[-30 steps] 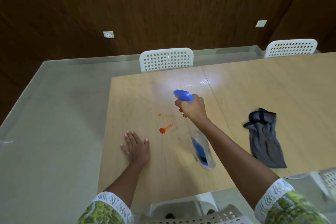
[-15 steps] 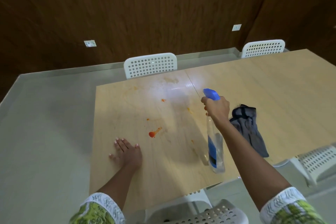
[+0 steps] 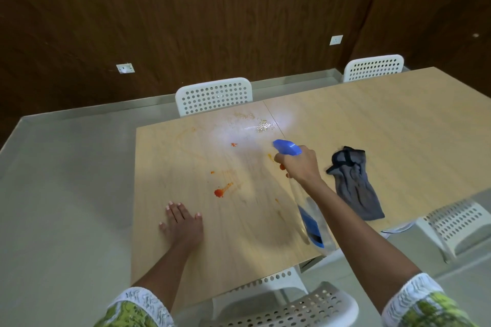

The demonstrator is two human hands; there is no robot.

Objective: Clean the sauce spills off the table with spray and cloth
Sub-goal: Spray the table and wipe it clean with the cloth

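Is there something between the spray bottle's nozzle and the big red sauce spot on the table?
Nothing visible. The right hand holds the spray bottle above bare table; the sauce spot lies uncovered.

Light wood-grain table (image 3: 372,125) with orange-red sauce spills (image 3: 220,192); clear spray bottle (image 3: 313,223), blue nozzle and label; grey cloth (image 3: 356,188), dark-edged; white perforated chairs (image 3: 214,95); green-patterned, white-cuffed sleeves (image 3: 422,302); dark brown wall (image 3: 186,21).
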